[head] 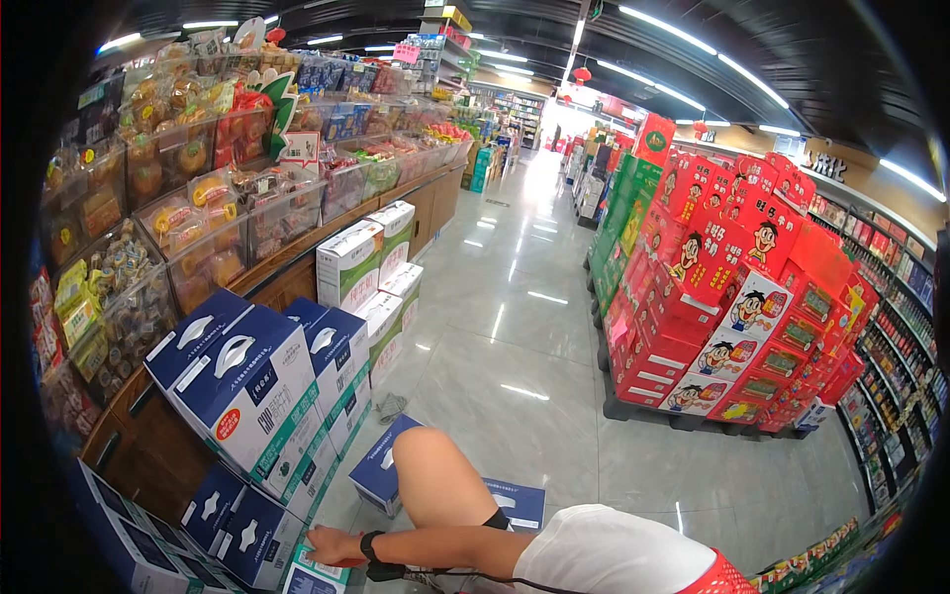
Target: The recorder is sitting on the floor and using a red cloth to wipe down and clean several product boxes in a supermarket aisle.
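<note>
My right hand (334, 546), with a black band at the wrist, reaches low to the left. Its fingers touch or lie just over a white and teal carton (315, 570) at the bottom edge. Whether they grip it is hidden. My left hand is out of view. Just beyond the fingers lie navy-topped milk cartons with white handles (249, 540). Behind these rises a taller stack of similar cartons (256, 364). My bent bare knee (430, 475) sticks up beyond the forearm. Past it, a navy carton (382, 464) stands on the floor, and another navy carton (519, 501) is partly covered.
White and green milk cartons (349, 267) stand against a wooden counter (297, 278) bearing clear bins of packaged snacks (197, 215). Red drink boxes (712, 297) are piled on a dark pallet (631, 408) at right. Shelving (890, 327) lines the far right. A grey tiled aisle (490, 297) runs between.
</note>
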A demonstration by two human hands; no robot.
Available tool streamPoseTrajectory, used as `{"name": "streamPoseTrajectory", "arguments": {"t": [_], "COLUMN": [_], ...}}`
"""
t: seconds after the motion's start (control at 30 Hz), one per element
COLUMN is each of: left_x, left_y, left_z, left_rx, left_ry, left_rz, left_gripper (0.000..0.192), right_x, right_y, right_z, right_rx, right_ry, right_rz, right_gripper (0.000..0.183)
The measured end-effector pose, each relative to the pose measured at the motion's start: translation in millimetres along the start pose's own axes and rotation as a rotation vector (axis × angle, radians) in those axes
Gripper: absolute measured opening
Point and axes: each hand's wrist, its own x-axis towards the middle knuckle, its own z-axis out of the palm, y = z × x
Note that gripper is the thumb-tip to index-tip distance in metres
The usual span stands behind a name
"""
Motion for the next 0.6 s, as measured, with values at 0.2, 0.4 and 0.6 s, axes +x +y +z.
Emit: {"name": "streamPoseTrajectory", "arguments": {"t": [0.2, 0.4, 0.6], "left_x": [-38.4, -63.6, -74.6], "left_y": [-20.7, 14.1, 44.8], "left_z": [-9.8, -25.9, -20.7], "left_rx": [0.067, 0.242, 0.483], "left_ry": [0.065, 0.078, 0.068], "left_rz": [-0.071, -0.077, 0.024], "left_gripper": [0.087, 0.094, 0.125], "right_x": [-24.0, -57.9, -100.1], "right_y": [-67.1, -41.5, -57.8], "right_z": [10.1, 43.5, 22.7], "right_rx": [0.052, -0.267, -0.389], "right_ry": [0.427, 0.22, -0.079], "right_rz": [-0.199, -0.405, -0.265], "right_gripper": [0.054, 0.067, 0.086]}}
